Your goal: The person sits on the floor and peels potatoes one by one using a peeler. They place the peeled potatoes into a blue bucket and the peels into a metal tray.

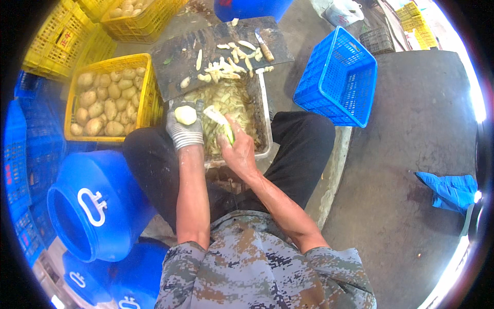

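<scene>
My left hand (188, 125), in a grey knitted glove with a striped cuff, holds a pale peeled vegetable (185, 115) over the left part of a plastic tub (266, 116). Bare, my right hand (238, 146) grips a peeler with a green handle (229, 133); pale matter covers its head. Many pale peelings (227, 92) fill the tub below both hands. Across the tub's far end lies a dark board (173, 50) with scattered pale pieces (227, 69) and a knife with a wooden handle (265, 50).
A yellow crate (148, 85) of round, pale brown vegetables stands at the left, with more yellow crates (58, 42) behind. Blue plastic drums (112, 193) stand at the lower left. At the right are a blue crate (332, 77) and a dark flat surface (401, 135) bearing a blue cloth (449, 189).
</scene>
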